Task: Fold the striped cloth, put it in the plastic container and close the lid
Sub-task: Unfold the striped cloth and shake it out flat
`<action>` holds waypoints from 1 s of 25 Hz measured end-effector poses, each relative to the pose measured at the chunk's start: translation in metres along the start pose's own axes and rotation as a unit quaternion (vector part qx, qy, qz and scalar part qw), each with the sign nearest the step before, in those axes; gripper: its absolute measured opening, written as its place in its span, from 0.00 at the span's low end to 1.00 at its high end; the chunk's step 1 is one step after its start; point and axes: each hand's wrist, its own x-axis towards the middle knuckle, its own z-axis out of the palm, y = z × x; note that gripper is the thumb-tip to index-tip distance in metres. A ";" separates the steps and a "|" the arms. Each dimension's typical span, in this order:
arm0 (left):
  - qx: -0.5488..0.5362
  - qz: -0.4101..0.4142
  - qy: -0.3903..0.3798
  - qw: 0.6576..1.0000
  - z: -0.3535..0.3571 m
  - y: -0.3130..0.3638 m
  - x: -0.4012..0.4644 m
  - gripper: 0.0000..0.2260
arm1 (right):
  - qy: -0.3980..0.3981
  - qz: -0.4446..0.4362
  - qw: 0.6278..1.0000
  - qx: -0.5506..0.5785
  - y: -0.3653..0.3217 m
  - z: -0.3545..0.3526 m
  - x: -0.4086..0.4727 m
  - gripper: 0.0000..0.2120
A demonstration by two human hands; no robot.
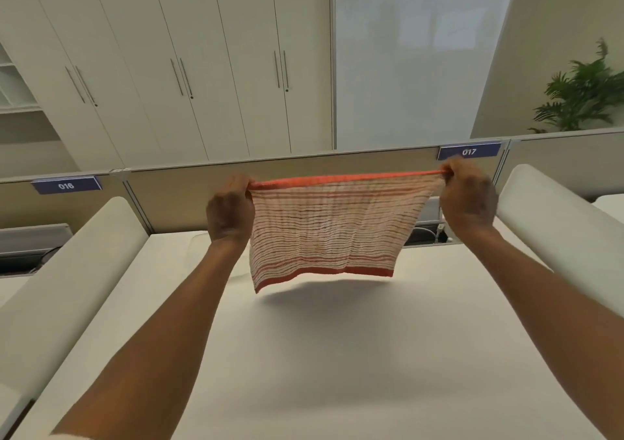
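The striped cloth (329, 228) hung in the air between the two hands, pulled taut along its orange top edge, likely so it would drape flat and square before a fold. The left hand (230, 210) pinched one top corner and the right hand (467, 198) pinched the other, both closed on the fabric. Below the hands its free lower hem floated clear of the white desk (337, 355), casting a shadow there. No plastic container was in view.

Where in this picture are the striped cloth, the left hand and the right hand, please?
striped cloth (329, 233): head view, middle of the hanging striped panel.
left hand (230, 211): head view, back of the hand pinching the cloth's top left corner.
right hand (467, 196): head view, back of the hand pinching the top right corner.
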 end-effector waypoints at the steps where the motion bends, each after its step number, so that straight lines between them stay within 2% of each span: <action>1: -0.008 0.014 -0.007 1.000 -0.002 -0.003 -0.017 0.05 | -0.016 0.019 1.000 -0.012 0.009 -0.002 -0.020 0.04; 4: -0.033 0.026 -0.066 0.997 -0.005 -0.015 -0.072 0.10 | -0.080 0.058 0.995 -0.021 0.034 -0.008 -0.078 0.07; 9: -0.113 0.009 -0.231 0.966 -0.021 -0.047 -0.152 0.11 | -0.207 0.025 0.977 0.051 0.073 -0.030 -0.157 0.14; 12: -0.119 -0.012 -0.286 0.951 -0.032 -0.064 -0.188 0.11 | -0.294 0.026 0.952 0.079 0.090 -0.039 -0.194 0.18; 15: -0.107 -0.026 -0.313 0.943 -0.037 -0.076 -0.219 0.12 | -0.369 0.080 0.920 0.100 0.100 -0.041 -0.222 0.17; 18: -0.103 -0.065 -0.331 0.936 -0.037 -0.084 -0.237 0.12 | -0.409 0.110 0.900 0.103 0.100 -0.035 -0.235 0.15; 25: -0.159 -0.209 -0.287 0.921 -0.014 -0.110 -0.247 0.15 | -0.396 0.220 0.880 0.141 0.092 0.003 -0.222 0.07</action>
